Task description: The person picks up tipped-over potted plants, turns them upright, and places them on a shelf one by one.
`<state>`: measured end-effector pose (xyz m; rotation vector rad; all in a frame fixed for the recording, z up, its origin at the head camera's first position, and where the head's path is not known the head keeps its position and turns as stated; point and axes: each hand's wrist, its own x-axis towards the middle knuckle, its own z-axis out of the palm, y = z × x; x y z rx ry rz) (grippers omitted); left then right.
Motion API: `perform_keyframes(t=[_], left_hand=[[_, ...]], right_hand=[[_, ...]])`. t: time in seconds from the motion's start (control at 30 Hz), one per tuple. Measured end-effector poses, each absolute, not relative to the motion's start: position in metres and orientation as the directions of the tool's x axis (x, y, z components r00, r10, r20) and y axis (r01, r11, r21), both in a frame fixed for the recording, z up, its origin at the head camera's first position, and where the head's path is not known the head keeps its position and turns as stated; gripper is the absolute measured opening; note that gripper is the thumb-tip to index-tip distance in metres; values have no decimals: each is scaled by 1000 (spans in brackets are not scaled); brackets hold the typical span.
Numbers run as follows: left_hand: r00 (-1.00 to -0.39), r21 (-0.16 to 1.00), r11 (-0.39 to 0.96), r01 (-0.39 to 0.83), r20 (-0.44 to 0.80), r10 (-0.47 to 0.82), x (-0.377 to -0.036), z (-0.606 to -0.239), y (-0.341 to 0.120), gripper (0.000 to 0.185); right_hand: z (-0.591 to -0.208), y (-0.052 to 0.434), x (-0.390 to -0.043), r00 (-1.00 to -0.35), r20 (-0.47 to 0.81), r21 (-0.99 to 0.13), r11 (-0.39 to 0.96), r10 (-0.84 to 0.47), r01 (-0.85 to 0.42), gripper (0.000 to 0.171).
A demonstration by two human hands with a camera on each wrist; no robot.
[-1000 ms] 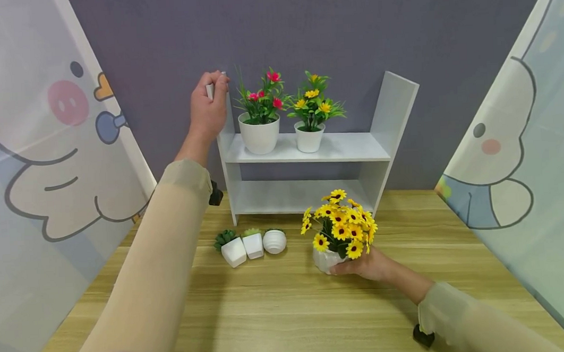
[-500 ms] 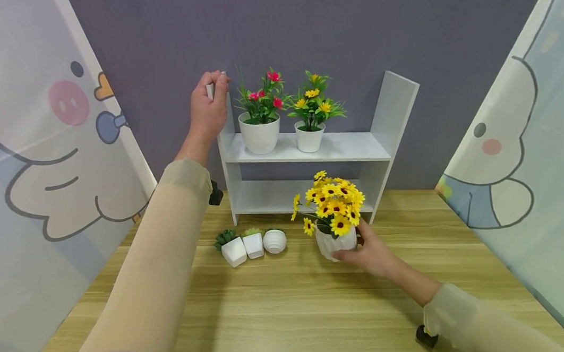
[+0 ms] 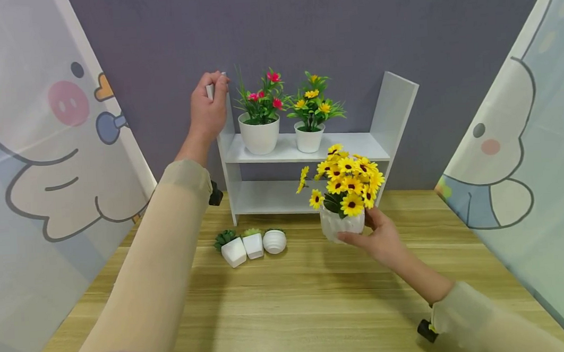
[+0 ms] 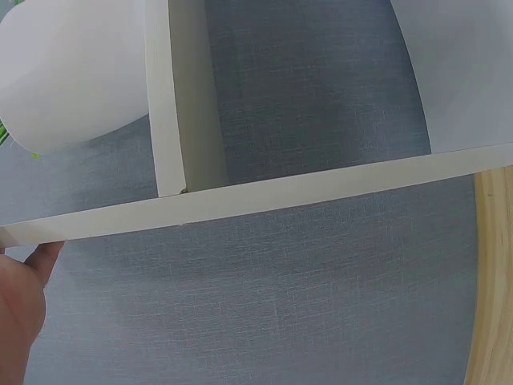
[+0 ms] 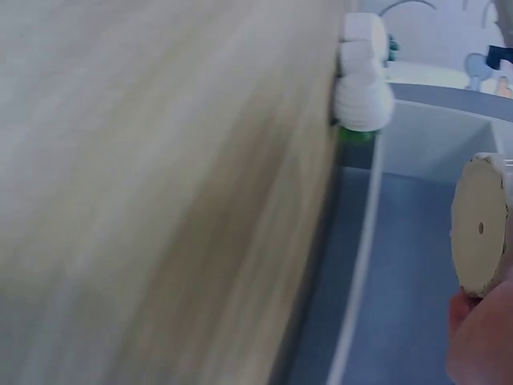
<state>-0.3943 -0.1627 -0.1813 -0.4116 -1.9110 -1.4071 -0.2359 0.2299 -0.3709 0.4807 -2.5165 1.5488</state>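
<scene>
The right hand [image 3: 381,240] grips a white ribbed pot of yellow artificial sunflowers [image 3: 343,221], fingers curled round its lower wall, holding it clear of the light wooden tabletop [image 3: 288,303] at centre right of the head view, just in front of the white two-tier wooden shelf [image 3: 304,149]. The left hand [image 3: 207,108], at upper centre left, has its fingers wrapped over the top of the shelf's left side panel.

The grip sits low on the pot while the bushy blooms spread wide above, so the pot could tip out of the fingers. The flower heads already overlap the upper board's front edge; they could catch on it and drag the pot askew. A swing to the left risks brushing the small white pot with yellow flowers [image 3: 309,136] or the larger white pot with pink flowers [image 3: 259,133]. Three tiny white succulent pots [image 3: 252,246] stand at lower centre, well apart from the lifted pot.
</scene>
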Motion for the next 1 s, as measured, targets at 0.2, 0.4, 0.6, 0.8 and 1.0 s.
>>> perform_keyframes(t=[0.2,0.4,0.6,0.8,1.0], left_hand=[[-694,694,358,625,704,-153,-395,-181,-163,33],[-696,692,369,620,703,-149,-395,-182,-163,38],[-691,690,355,631,708,-146,-395,-182,-163,33],[-693,693,358,626,705,-152,-395,-182,-164,24],[-698,695,364,620,701,-149,-395,-182,-164,29]], right_hand=[[-345,236,-235,-951,282,-828,469,-124,-307,75],[-323,241,-238,-937,336,-810,479,-92,-338,71],[-301,243,-247,-897,441,-794,452,-32,-406,67],[-279,242,-259,-874,482,-802,435,64,-410,69],[-264,240,-272,-883,451,-826,436,132,-357,78]])
